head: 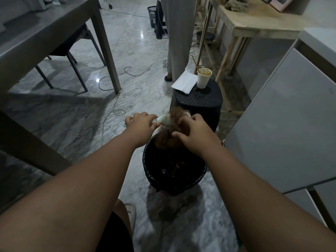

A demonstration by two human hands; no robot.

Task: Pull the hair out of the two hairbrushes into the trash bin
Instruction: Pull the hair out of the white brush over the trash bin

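My left hand (pixel 141 124) is wrapping tight around the handle of the hairbrush (pixel 170 119), holding it level over the far rim of the trash bin (pixel 174 182). My right hand (pixel 194 132) is pinching the brown hair (pixel 164 138) — it is hanging from the bristles into the bin. At one o'clock, a paper cup (pixel 204 78) is standing on a black stool (pixel 198 103).

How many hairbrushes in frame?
1: a round hairbrush, handle in the left hand, right hand pulling hair over the trash bin. The second isn't visible.
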